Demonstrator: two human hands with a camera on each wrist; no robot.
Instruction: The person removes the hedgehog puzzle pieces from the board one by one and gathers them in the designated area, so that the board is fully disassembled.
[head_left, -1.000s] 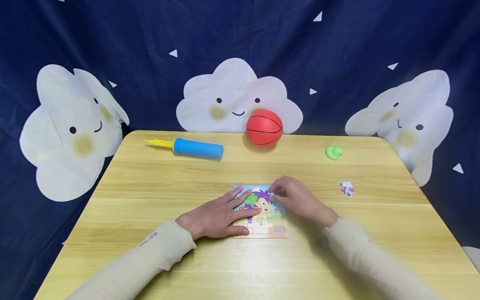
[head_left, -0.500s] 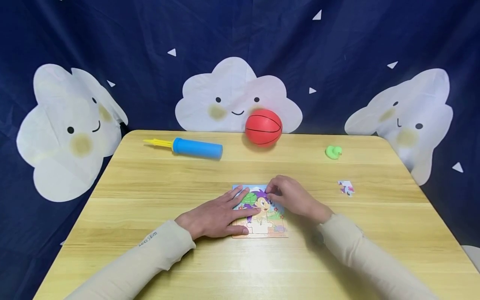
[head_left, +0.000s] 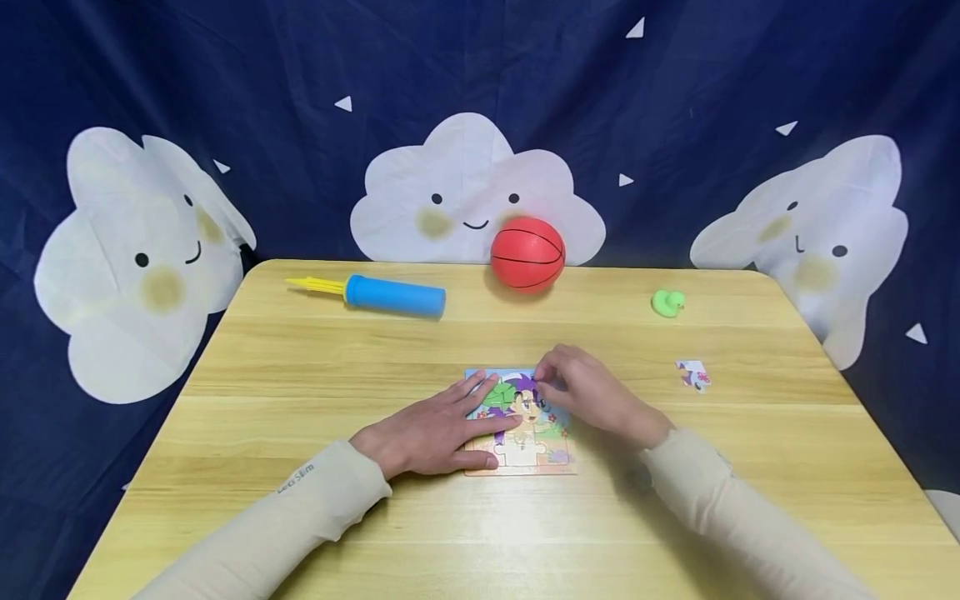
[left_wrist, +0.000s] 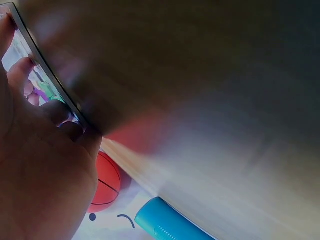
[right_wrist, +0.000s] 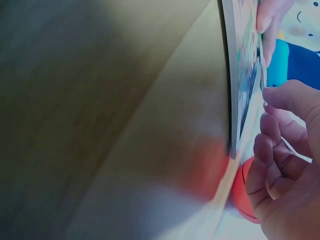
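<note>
A jigsaw puzzle with a purple-haired cartoon figure lies on the table. My left hand rests on its left side with fingers spread; in the left wrist view the fingers reach over the board's edge. At the upper right of the board, my right hand pinches a puzzle piece between thumb and index finger. The right wrist view has this piece nearly edge-on, tilted above the board. Its other fingers are curled, and they hide part of the picture. A loose puzzle piece lies on the table farther right.
Along the back of the wooden table are a blue hand pump with a yellow nozzle, a red ball and a green toy duck. A dark blue curtain with white clouds hangs behind.
My right hand has shifted slightly left over the board, then a little up, and the pinched piece has tilted. My left hand and the loose piece stay in place.
</note>
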